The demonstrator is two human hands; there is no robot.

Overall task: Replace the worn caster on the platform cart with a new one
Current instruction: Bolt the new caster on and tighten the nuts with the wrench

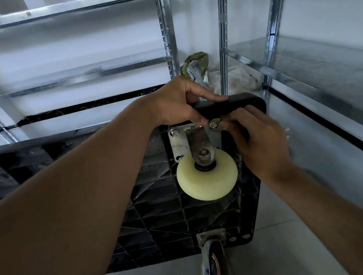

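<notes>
The black platform cart stands tipped on its side, its ribbed underside facing me. A caster with a pale yellow wheel sits on its metal mounting plate at the cart's upper corner. My left hand grips the cart's top edge, thumb down near the plate. My right hand pinches the nut and washer at the plate's upper right corner. Another bolt shows at the upper left corner. An older grey caster hangs at the cart's lower corner.
Galvanised steel shelving rises behind the cart, and another rack stands close on the right. A green and white bundle of bags lies behind the cart's top edge. Pale floor tiles lie below.
</notes>
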